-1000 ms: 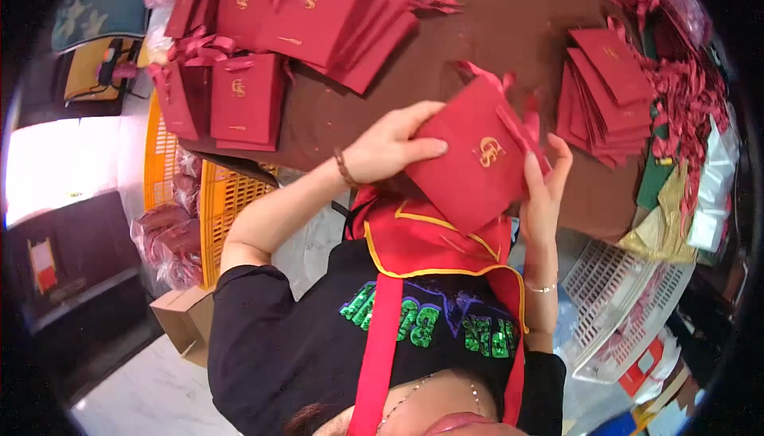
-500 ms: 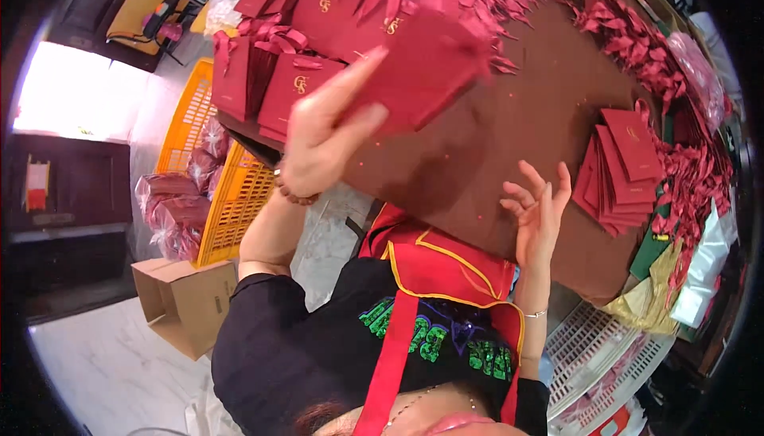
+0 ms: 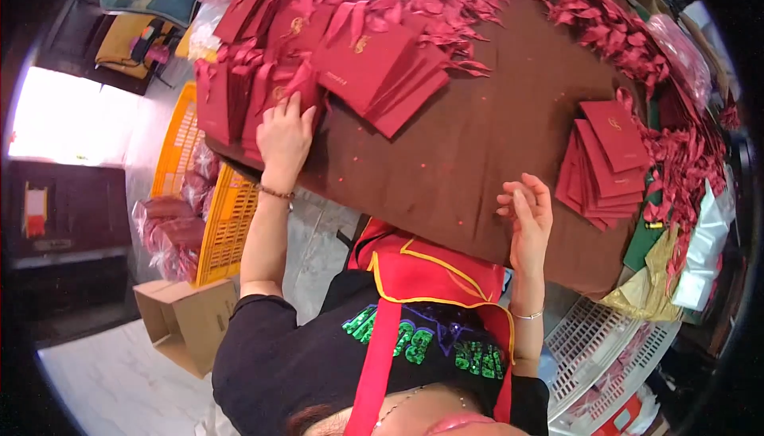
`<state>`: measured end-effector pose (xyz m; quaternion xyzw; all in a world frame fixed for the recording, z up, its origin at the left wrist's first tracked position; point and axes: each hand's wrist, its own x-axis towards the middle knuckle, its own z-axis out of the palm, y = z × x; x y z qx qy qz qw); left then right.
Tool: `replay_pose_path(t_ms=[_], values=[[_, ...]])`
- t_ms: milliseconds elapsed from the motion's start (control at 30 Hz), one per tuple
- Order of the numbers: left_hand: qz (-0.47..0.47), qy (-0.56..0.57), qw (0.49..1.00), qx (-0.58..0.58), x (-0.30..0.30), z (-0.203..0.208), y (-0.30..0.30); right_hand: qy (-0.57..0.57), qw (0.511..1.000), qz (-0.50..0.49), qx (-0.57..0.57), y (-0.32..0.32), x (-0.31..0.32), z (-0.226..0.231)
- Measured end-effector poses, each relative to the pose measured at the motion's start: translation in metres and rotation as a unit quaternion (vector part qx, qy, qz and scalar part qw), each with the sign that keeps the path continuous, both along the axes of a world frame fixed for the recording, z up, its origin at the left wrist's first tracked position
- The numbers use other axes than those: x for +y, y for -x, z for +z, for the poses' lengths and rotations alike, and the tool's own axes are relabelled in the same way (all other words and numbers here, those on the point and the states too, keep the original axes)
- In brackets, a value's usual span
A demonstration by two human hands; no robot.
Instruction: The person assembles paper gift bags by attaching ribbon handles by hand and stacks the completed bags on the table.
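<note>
My left hand [image 3: 285,140] rests with fingers spread on the lower face of a dark red paper bag [image 3: 278,94] with a ribbon handle, at the table's left corner. Beside it, to the right, several more red bags [image 3: 362,62] lie fanned out over each other. Another upright stack of red bags [image 3: 213,106] stands just left of the hand. My right hand [image 3: 529,225] hovers over the table's near edge, fingers loosely bent and apart, with nothing in it. To its right is a fanned pile of red bags [image 3: 601,169].
Red ribbons [image 3: 461,6] heap along the brown table's [image 3: 446,157] far side, with another ribbon heap [image 3: 613,38] at the right. Yellow plastic crates [image 3: 227,229] with bagged red goods stand left, near a cardboard box [image 3: 187,321]. A white crate [image 3: 593,340] is at lower right.
My left hand has moved left and down from the blurred red bags, which now lie still in a fan. My right hand's fingers have drawn closer together.
</note>
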<state>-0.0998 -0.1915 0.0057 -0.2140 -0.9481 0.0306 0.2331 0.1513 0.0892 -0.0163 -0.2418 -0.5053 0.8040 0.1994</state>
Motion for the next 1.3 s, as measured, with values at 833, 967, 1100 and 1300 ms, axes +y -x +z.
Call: replay_pose_path(t_ms=[833,967,1100,1300], values=[[-0.349,-0.348,0.669,-0.556,0.412,-0.056,-0.052,-0.008,0.997,-0.081,-0.017,-0.032,0.033,0.001],[-0.341,-0.262,0.785,-0.446,0.419,-0.065,-0.038,-0.033,0.994,-0.102,-0.02,-0.014,0.037,0.004],[-0.29,-0.141,0.825,-0.464,0.42,-0.018,-0.072,-0.161,0.977,-0.14,-0.026,-0.017,0.057,0.02],[-0.238,-0.135,0.803,-0.529,0.442,-0.02,-0.06,-0.152,0.976,-0.157,0.008,-0.015,0.073,0.024]])
